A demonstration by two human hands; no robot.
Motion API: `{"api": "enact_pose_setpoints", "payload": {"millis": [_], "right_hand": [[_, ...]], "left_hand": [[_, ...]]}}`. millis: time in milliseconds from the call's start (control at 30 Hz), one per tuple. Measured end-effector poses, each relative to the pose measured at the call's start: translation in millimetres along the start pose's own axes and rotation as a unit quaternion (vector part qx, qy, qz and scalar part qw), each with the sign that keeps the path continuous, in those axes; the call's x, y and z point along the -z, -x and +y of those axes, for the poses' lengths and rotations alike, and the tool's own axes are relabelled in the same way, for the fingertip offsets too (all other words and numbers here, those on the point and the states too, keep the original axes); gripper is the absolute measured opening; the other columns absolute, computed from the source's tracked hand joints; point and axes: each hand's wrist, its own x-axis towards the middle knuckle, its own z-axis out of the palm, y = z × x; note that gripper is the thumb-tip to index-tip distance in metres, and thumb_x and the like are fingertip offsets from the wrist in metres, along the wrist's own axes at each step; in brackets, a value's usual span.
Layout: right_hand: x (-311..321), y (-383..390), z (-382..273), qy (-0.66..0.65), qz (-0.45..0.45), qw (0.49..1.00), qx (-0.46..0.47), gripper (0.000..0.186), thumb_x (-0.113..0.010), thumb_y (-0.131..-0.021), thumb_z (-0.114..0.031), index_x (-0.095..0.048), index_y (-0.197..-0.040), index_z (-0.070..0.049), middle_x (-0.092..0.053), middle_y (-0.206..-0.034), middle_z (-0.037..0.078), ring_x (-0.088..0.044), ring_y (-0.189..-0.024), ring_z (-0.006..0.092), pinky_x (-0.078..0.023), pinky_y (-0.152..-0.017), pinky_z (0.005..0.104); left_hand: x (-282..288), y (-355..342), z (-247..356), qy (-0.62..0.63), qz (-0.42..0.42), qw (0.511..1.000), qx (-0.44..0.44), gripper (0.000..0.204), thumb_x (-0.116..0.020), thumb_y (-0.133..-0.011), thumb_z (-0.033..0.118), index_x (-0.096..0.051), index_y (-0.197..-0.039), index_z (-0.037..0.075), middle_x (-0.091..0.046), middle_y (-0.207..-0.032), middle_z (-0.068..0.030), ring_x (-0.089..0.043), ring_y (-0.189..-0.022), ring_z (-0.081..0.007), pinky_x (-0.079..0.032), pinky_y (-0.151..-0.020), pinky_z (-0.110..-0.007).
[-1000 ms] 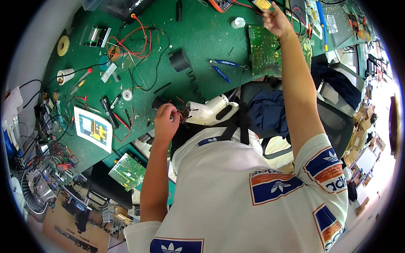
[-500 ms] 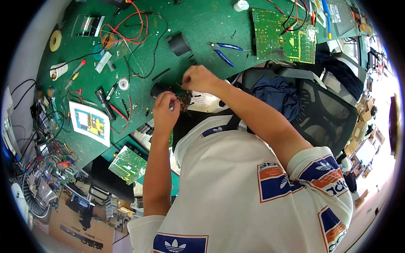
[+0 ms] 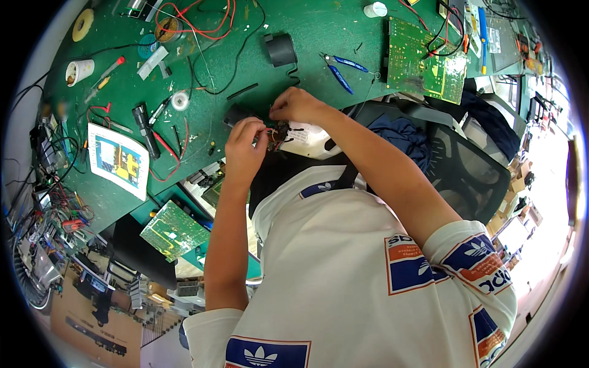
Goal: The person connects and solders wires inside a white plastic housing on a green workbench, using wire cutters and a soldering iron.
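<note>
At the bench's near edge sits a white housing point(image 3: 310, 140) with a dark cluster of thin coloured wires point(image 3: 281, 133) at its left end. Against that cluster my left hand point(image 3: 244, 147) is closed in a pinch, a small red bit showing by its fingertips. My right hand point(image 3: 297, 106) also pinches, just above the wires; what lies between its fingers is too small to make out. A dark rounded piece point(image 3: 238, 115) rests beside my left fingers, partly hidden by them. Beyond the hands lie a black curved cover point(image 3: 281, 49) and a thin black strip point(image 3: 242, 91).
Blue-handled cutters point(image 3: 339, 73) lie beyond my right hand, near a large green circuit board point(image 3: 423, 61). To the left are a black flashlight point(image 3: 145, 130), a printed sheet point(image 3: 118, 161), a paper cup point(image 3: 80, 72) and test leads. A mesh chair point(image 3: 469, 172) stands at right.
The whole view has shifted a little, the bench things appearing displaced. Both hands stay at the wired cluster; my left fingers now sit closer in against the wires.
</note>
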Motion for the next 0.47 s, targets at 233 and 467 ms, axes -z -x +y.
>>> {"api": "enact_pose_setpoints", "payload": {"millis": [233,467], "right_hand": [[1,9,9,-0.017,0.013,1.0,0.021,0.026,-0.074,-0.077,-0.029,-0.076,-0.093,-0.009,-0.073,-0.089,0.011,-0.068,-0.084,0.0215,-0.052,-0.078,0.0334],[1,21,-4,-0.027,0.033,0.999,-0.032,0.026,-0.074,-0.079,-0.026,-0.076,-0.095,-0.006,-0.074,-0.088,0.011,-0.067,-0.08,0.0154,-0.052,-0.076,0.0293]], "left_hand": [[-1,-1,3,0.028,-0.001,0.999,0.019,0.018,-0.067,-0.072,-0.008,-0.059,-0.085,0.002,-0.064,-0.089,-0.0107,-0.063,-0.084,-0.0309,-0.052,-0.074,-0.038],[1,-2,3,0.024,-0.013,1.0,0.015,0.018,-0.068,-0.072,-0.007,-0.059,-0.086,0.003,-0.065,-0.09,-0.0106,-0.063,-0.085,-0.0311,-0.052,-0.076,-0.039]]}}
